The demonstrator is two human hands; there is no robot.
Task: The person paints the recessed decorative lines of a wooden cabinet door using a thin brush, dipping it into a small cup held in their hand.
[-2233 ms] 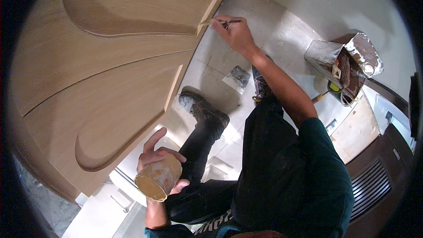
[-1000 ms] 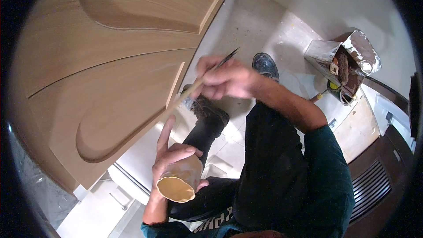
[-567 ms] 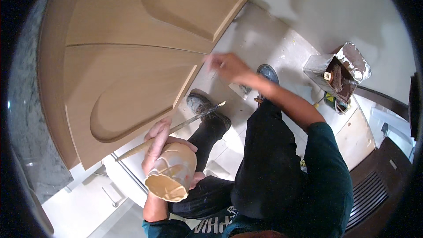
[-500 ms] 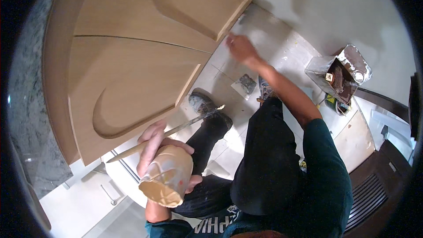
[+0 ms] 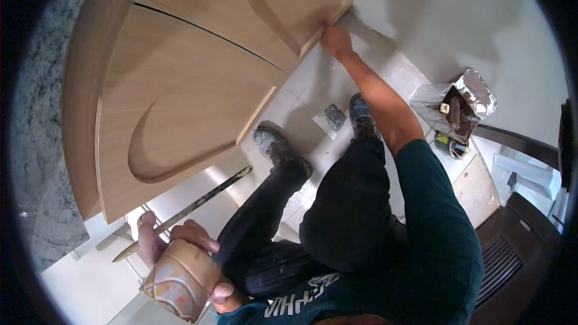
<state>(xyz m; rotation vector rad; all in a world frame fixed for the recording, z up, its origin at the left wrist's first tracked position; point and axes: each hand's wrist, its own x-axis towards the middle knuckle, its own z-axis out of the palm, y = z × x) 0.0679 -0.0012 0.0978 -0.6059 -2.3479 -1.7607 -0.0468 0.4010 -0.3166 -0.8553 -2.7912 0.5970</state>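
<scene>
My left hand is wrapped round a paint-smeared plastic cup, low at the left. Its mouth is turned out of sight, so the contents are hidden. A long thin stick, dark and stained at one end and tapered to a pale point at the other, is held between the fingers of that hand. My right hand reaches far forward to the lower edge of a light wood cabinet door. Its fingers are curled together against the edge, and whatever they may hold is hidden.
A second wood door stands nearer, beside a grey stone slab. A stained, cut-open container with tools inside sits by the wall at right. A small dark-smeared square lies on the tiles between my shoes.
My right hand has gone forward to the far door's edge. My left hand has moved down and left with the cup and stick, and the cup's mouth has turned from view.
</scene>
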